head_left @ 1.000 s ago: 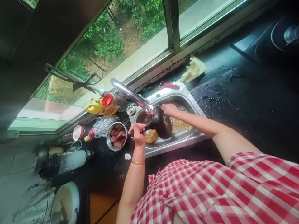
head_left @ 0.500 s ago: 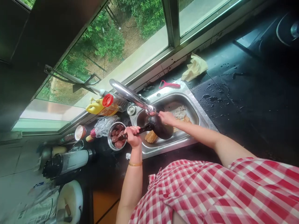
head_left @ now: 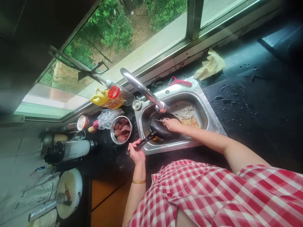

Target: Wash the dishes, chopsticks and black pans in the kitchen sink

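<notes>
A black frying pan (head_left: 158, 128) lies in the steel sink (head_left: 205, 111) under the curved tap (head_left: 142, 88). My left hand (head_left: 136, 154) is closed round the pan's dark handle (head_left: 143, 142) at the sink's front left corner. My right hand (head_left: 172, 124) reaches into the pan with its fingers pressed against the inside; whether it holds anything is hidden. Peelings (head_left: 189, 117) lie on the sink floor behind the pan.
A steel bowl of red-brown pieces (head_left: 121, 130) stands left of the sink, with a yellow oil bottle (head_left: 107, 97) behind it. A red peeler (head_left: 180, 82) and a yellow cloth (head_left: 210, 65) lie at the back. A blender jar (head_left: 68, 150) lies left. The wet black counter (head_left: 248, 94) runs right.
The pan went from tilted on edge under the tap to lying flatter in the sink. My left hand moved down and toward me with the handle. My right hand stayed inside the pan.
</notes>
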Tool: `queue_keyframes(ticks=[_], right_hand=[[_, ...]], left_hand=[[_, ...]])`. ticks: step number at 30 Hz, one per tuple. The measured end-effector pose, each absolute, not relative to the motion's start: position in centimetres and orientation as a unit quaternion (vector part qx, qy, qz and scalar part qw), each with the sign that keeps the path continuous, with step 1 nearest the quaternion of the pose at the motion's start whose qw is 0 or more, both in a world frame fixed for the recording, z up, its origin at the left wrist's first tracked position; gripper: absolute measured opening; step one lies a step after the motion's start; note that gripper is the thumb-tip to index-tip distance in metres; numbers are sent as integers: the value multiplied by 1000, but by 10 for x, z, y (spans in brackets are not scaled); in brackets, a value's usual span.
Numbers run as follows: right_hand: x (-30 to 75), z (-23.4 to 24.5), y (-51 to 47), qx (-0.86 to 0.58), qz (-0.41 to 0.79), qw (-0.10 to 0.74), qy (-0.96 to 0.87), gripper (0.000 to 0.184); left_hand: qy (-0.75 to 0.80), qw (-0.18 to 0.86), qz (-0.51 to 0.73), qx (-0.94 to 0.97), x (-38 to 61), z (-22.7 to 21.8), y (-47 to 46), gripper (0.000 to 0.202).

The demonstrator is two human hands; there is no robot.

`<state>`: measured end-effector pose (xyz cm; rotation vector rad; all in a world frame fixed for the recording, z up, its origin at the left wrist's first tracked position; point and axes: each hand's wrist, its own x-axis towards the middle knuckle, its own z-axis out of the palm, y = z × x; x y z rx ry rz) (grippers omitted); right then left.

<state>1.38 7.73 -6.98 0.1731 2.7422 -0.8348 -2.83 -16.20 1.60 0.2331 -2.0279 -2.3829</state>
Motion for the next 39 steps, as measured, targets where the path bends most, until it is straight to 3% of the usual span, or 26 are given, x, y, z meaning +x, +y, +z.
queue_keyframes(ticks=[4, 9, 14, 17, 22, 27, 31, 36, 39], right_hand=[[21, -69, 64, -23, -285, 155, 946, 41], [18, -74, 67, -67, -233, 178, 954, 41], [15, -72, 66, -127, -185, 187, 956, 47], [10, -69, 67, -139, -159, 205, 956, 50], [-11, -73, 83, -107, -149, 220, 958, 41], [-29, -80, 90, 12, -115, 259, 959, 34], [-22, -83, 78, -17, -131, 256, 958, 31], [-25, -79, 81, 73, -92, 282, 952, 31], [-27, -70, 69, 16, -114, 265, 957, 36]], left_hand=[[-588, -188, -764, 191, 2, 13, -210, 23], [-435, -473, -731, 228, 11, 6, -267, 67], [-329, -662, -635, 224, 5, -48, -258, 54], [-276, -687, -622, 256, 8, -70, -227, 47], [-217, -680, -636, 294, 24, -67, -199, 33], [-242, -680, -626, 296, 37, -63, -204, 28], [-271, -672, -633, 273, 41, -63, -204, 25], [-306, -668, -647, 205, 42, -62, -202, 22], [-330, -665, -651, 157, 42, -62, -201, 23]])
